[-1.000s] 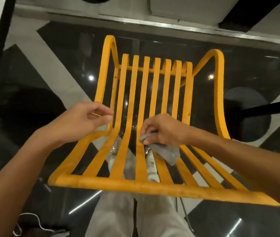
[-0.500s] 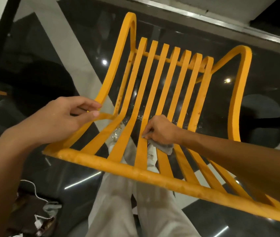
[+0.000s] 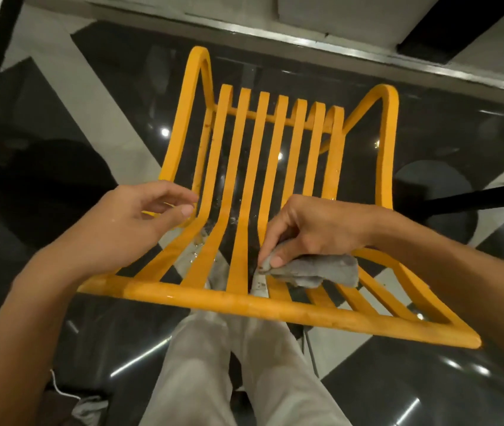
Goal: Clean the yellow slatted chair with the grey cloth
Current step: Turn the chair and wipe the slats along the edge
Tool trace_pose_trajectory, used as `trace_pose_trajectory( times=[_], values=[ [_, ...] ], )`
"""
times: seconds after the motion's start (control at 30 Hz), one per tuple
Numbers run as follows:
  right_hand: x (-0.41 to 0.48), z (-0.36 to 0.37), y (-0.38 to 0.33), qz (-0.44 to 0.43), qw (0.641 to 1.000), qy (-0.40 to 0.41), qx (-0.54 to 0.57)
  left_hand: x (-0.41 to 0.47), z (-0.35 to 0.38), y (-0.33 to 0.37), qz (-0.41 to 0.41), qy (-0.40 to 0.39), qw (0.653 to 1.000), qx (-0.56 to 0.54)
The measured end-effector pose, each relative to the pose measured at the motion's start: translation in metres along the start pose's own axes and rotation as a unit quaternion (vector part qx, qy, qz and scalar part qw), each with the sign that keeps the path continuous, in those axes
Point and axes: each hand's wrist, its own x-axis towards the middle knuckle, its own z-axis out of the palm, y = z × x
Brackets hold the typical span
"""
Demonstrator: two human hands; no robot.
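The yellow slatted chair [image 3: 246, 179] fills the middle of the view, its back slats running away from me and its front rail nearest my legs. My right hand [image 3: 315, 229] pinches the grey cloth [image 3: 321, 270] between thumb and fingers and holds it against the seat slats right of centre, close to the front rail. My left hand [image 3: 134, 219] grips the chair's left side rail where the back curves into the seat, thumb and fingers curled round it.
A glossy black and white floor [image 3: 97, 87] lies under the chair. My legs in light trousers [image 3: 214, 373] stand right behind the front rail. A black stool base [image 3: 435, 192] sits at the right, and a white cord and some cloth [image 3: 84, 407] lie at the lower left.
My right hand has drawn the cloth along the slats toward the front rail, and more of the cloth shows now. The view has shifted over the chair. My left hand keeps its grip on the left rail.
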Motion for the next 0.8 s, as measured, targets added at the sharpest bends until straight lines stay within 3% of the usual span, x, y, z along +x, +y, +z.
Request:
trace_pose_trajectory(
  times=[0.37, 0.63, 0.8],
  values=[
    [-0.081, 0.034, 0.015, 0.098, 0.991, 0.063, -0.073, 0.009, 0.058, 0.042, 0.069, -0.115, 0.99, 0.043],
    [-0.121, 0.036, 0.018, 0.16, 0.979, 0.074, -0.106, 0.001, 0.056, 0.049, 0.078, -0.111, 0.989, 0.05],
    [-0.102, 0.045, 0.005, 0.167, 0.971, 0.103, -0.138, -0.009, 0.055, 0.051, 0.075, -0.111, 0.99, 0.041]
  ],
)
